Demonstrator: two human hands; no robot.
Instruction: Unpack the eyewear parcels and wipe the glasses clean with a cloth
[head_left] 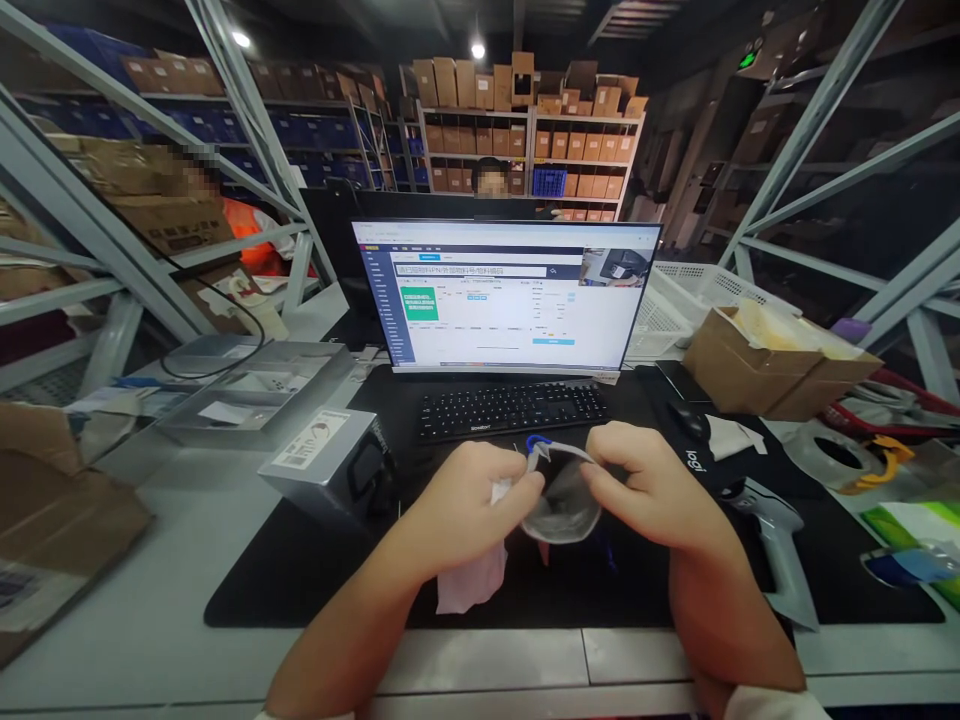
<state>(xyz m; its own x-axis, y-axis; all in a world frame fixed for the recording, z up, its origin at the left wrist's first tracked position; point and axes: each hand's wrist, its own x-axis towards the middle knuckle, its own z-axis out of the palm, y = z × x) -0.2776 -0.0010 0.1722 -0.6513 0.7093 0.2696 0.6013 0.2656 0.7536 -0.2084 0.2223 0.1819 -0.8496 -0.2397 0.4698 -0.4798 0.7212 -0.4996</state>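
Left hand (476, 500) and right hand (649, 485) are both pinching the rim of a grey pouch (562, 512), holding it open right in front of the keyboard (514, 408), with some silver box (324, 460) sitting to the keyboard's near left.

Two grips (476, 497), one pouch (566, 512), one keyboard (514, 407), one mouse (688, 421), one scanner (780, 545), one lit monitor (487, 315), two co-workers (255, 235)

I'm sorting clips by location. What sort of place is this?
Probably a warehouse workstation: shelving in the background holds rows of cardboard boxes, and in the right foreground is what looks like a handheld scanner.
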